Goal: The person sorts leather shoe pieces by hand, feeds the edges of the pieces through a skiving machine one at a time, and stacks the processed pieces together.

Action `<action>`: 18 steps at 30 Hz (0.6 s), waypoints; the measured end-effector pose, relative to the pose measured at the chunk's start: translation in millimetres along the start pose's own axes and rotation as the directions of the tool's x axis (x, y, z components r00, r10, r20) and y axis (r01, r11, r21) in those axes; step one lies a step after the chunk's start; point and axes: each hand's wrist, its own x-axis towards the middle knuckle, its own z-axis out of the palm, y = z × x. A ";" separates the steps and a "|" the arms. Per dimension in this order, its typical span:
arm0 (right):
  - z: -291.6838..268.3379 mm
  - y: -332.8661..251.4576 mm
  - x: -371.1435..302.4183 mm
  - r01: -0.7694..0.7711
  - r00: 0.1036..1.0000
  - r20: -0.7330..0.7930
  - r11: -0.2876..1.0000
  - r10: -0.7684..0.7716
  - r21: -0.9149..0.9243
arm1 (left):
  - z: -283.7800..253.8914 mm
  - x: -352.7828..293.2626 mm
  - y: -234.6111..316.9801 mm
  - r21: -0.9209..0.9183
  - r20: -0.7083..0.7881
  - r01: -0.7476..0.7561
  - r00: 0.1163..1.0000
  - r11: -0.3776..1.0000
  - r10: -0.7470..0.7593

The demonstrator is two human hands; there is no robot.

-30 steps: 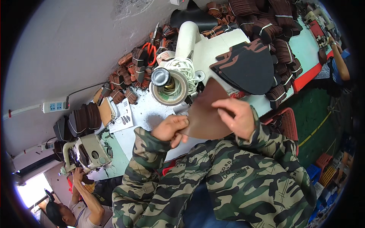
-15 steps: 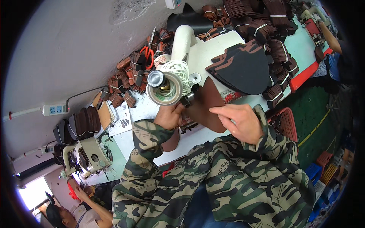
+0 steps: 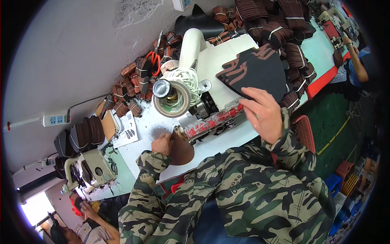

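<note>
My left hand is at the left end of the machine, fingers bunched at the edge of a brown leather piece with a rounded lower end. That piece lies low on the white table, below the machine's front corner. My right hand is raised over the front of the machine bed, index finger and thumb stretched apart, with nothing in it. Its fingertips come near the lower edge of a stack of black, brown-edged leather pieces. Between the hands stands the white sewing-type machine, with a worn red front edge.
Bundled leather pieces pile up at the right, with smaller bundles along the wall. Orange-handled scissors stand among them. A roll of tape and white cord sit on the machine. Co-workers sit at both sides; a red basket stands right.
The brown leather piece that both hands held at the machine has left it. My left hand moved down and left; my right hand rose toward the black stack.
</note>
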 end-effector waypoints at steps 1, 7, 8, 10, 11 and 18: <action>5.3 -7.4 2.0 -0.015 1.000 0.009 0.997 0.014 0.073 | 6.3 -4.5 -2.4 -0.022 -0.036 -0.002 0.999 1.000 0.001; 25.5 -24.2 -8.3 -0.172 0.947 0.320 0.825 -0.011 0.539 | -36.8 -11.3 -3.3 -0.393 0.195 0.011 0.978 0.919 0.072; 28.4 -24.5 -10.4 -0.258 0.884 0.456 0.707 -0.103 0.659 | -60.6 -17.2 -3.7 -0.698 0.419 0.138 0.875 0.703 0.244; 42.4 -20.6 -22.2 -0.251 0.832 0.499 0.638 -0.242 0.728 | -118.8 -18.5 45.1 -0.835 0.431 0.152 0.778 0.529 0.457; 49.3 -24.3 -26.7 -0.280 0.822 0.525 0.645 -0.221 0.711 | -129.1 -10.9 57.0 -0.808 0.349 -0.028 0.783 0.589 0.516; 82.0 -56.5 -24.4 -0.775 0.629 0.777 0.063 -0.029 0.629 | -126.9 30.5 56.4 -0.637 0.181 -0.101 0.944 0.764 0.276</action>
